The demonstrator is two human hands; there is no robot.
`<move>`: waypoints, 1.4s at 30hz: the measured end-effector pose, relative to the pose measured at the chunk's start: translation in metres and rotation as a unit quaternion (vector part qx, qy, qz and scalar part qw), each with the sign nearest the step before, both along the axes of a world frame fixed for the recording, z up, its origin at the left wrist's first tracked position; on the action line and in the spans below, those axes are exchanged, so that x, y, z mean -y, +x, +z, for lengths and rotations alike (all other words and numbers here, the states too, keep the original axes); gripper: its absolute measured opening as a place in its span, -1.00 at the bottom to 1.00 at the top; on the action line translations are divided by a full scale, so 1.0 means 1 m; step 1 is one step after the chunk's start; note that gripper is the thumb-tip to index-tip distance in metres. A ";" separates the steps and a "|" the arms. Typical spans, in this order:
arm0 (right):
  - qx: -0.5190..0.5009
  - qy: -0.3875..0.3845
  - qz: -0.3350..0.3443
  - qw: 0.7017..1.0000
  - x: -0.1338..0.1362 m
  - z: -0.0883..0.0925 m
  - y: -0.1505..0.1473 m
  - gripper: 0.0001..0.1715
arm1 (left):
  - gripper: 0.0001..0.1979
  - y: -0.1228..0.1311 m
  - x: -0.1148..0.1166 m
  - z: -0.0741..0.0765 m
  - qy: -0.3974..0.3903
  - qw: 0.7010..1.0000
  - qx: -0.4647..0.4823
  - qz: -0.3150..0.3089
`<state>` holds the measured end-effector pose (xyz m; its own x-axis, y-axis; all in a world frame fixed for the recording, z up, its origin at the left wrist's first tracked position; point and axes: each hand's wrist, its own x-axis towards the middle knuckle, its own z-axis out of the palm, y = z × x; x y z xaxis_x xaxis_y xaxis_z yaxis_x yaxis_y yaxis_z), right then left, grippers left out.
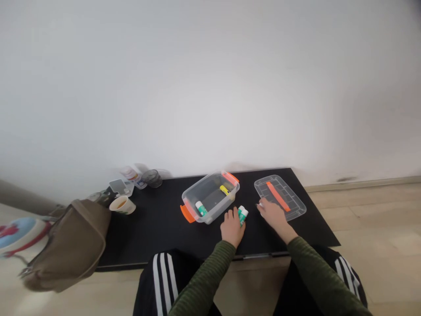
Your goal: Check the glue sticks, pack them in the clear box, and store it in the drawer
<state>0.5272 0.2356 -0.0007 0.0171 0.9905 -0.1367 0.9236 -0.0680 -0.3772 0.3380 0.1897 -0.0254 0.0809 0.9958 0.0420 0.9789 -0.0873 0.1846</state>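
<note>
Green-and-white glue stick (242, 215) in left hand (232, 227), fingers curled round it, just outside clear plastic box (197, 184). Second glue stick (201, 208), yellow stick (225, 190) already inside. Right hand (272, 213) narrow beside clear lid (289, 195), hold unclear.

A plain white wall (210, 87) fills the far side, brightest at its middle, with a dark scuff (346, 179) low on the right. A pale baseboard (362, 183) runs along its foot above a beige floor (378, 228), and a black table (158, 232) stands against the wall.
</note>
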 end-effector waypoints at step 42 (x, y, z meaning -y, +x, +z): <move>-0.078 0.130 0.226 0.962 -0.036 0.103 -0.139 -0.62 | -0.61 -0.133 0.003 0.068 0.226 0.934 0.260 0.091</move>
<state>0.3881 0.2717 0.1026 -0.4242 0.8929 0.1510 0.7677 0.4431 -0.4630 0.2052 0.1862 0.0421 -0.2359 0.8624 0.4479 0.7733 -0.1126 0.6240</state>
